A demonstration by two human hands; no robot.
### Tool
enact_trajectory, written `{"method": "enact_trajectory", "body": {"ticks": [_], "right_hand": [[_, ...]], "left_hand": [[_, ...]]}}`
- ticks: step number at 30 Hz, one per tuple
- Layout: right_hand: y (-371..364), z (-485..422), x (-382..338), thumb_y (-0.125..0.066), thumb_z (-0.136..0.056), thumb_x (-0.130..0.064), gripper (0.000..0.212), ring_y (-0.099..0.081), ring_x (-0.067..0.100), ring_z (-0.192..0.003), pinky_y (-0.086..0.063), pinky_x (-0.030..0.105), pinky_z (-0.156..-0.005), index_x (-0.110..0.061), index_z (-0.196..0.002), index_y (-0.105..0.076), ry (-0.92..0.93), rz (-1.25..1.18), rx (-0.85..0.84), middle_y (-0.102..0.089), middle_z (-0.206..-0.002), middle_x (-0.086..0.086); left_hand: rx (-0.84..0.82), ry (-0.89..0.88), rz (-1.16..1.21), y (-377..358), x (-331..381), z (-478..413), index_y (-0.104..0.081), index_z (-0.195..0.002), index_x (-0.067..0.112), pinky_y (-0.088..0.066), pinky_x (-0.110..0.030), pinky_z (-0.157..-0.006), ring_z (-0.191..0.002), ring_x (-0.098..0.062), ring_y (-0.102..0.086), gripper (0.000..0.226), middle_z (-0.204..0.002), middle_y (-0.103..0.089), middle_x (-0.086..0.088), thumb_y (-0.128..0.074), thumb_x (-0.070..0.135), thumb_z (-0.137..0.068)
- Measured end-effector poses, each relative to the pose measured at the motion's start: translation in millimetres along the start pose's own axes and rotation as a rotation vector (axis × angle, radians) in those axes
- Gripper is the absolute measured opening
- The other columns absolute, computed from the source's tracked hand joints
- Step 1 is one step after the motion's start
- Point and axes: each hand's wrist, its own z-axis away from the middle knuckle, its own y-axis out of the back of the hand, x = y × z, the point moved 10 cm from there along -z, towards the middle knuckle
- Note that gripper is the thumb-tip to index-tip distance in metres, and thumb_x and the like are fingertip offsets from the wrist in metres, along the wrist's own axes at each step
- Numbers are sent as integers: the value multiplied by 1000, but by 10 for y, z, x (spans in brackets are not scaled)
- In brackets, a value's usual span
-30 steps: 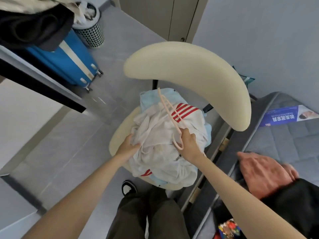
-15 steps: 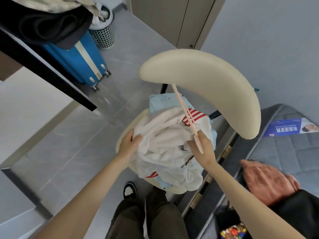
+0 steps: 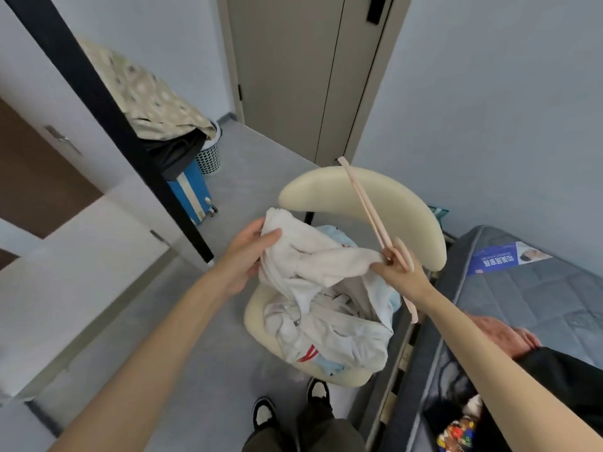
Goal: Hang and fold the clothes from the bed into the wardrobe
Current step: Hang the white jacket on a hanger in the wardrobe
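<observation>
Two hands, one white garment (image 3: pixel 326 262), half lifted off cream chair (image 3: pixel 319 187) beside bed (image 3: pixel 538 298). Bunched cloth gripped by left hand (image 3: pixel 248 256); right hand (image 3: pixel 401 272) pinches a fold plus pink hanger (image 3: pixel 362 203). Risk: hanger likely slips or snags, grip being shared; trailing fabric may drag blue cloth (image 3: pixel 329 230) floorward.
</observation>
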Motion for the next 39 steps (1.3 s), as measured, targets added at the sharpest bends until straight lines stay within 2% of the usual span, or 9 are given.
{"method": "enact_trajectory", "body": {"ticks": [7,14,18,21,23,26,30,35,39], "right_hand": [[631,408,-849,-59,-67,-24,29,-27,2,-50,-24,13,-45,-20,-66,-30,91,-181,174,-28,-64,-8],[859,561,-1114,-61,-71,-13,34,-30,3,-51,-26,10,-43,-22,-65,-29,53,-256,178,-29,-64,-7],[566,640,-811,-67,-82,-10,17,-52,10,-81,-41,22,-72,-15,-88,-52,-85,-164,37,-55,-95,0],[248,776,-752,-80,-76,-34,36,-60,8,-103,-47,23,-83,-26,-110,-67,-54,-213,-117,-61,-115,-3],[96,858,-815,-86,-66,-45,42,-59,-4,-87,-44,10,-74,-35,-104,-70,12,-237,-171,-60,-103,-13],[40,877,-829,-90,-62,-37,51,-46,-9,-63,-39,4,-60,-17,-100,-64,94,-176,-100,-58,-79,-28],[217,861,-867,-80,-73,-12,42,-40,4,-58,-37,19,-57,-20,-72,-39,193,-98,78,-50,-68,-6],[854,890,-1077,-70,-73,-2,23,-42,-2,-54,-36,10,-55,-4,-83,-49,330,76,332,-38,-66,-9],[1315,976,-1131,-63,-71,-3,18,-44,-4,-57,-34,7,-55,3,-83,-51,367,115,411,-43,-66,-12]], "left_hand": [[163,-96,-181,95,619,218,-55,-129,5,-50,-28,-78,-100,-19,-60,34,-123,-62,-11,-55,12,-96],[-13,-20,12,-206,551,401,-54,-115,2,-55,-22,-65,-83,-15,-62,19,-106,-63,-13,-50,5,-97],[-73,85,99,-509,268,402,-55,-95,7,-55,-23,-59,-77,-17,-60,9,-90,-60,-10,-48,2,-98],[-96,138,165,-722,64,370,-52,-95,9,-54,-36,-84,-77,-19,-60,11,-90,-60,-11,-46,0,-98],[-116,157,172,-840,6,361,-50,-94,9,-48,-44,-91,-73,-20,-64,12,-90,-61,-12,-45,-1,-98],[-198,179,208,-1042,18,371,-52,-97,7,-52,-38,-82,-62,-19,-70,11,-90,-64,-15,-45,-2,-98],[-260,185,177,-1247,82,351,-56,-100,5,-59,-32,-62,-64,-19,-72,6,-80,-72,-11,-53,3,-95],[-132,1,-262,-1197,216,152,-58,-97,21,-52,-25,-74,-80,-10,-64,8,-101,-69,-1,-62,27,-93],[-145,-269,-697,-1281,225,-24,-40,-137,23,-43,-25,-89,-112,-13,-50,65,-131,-46,-1,-74,17,-82]]}}
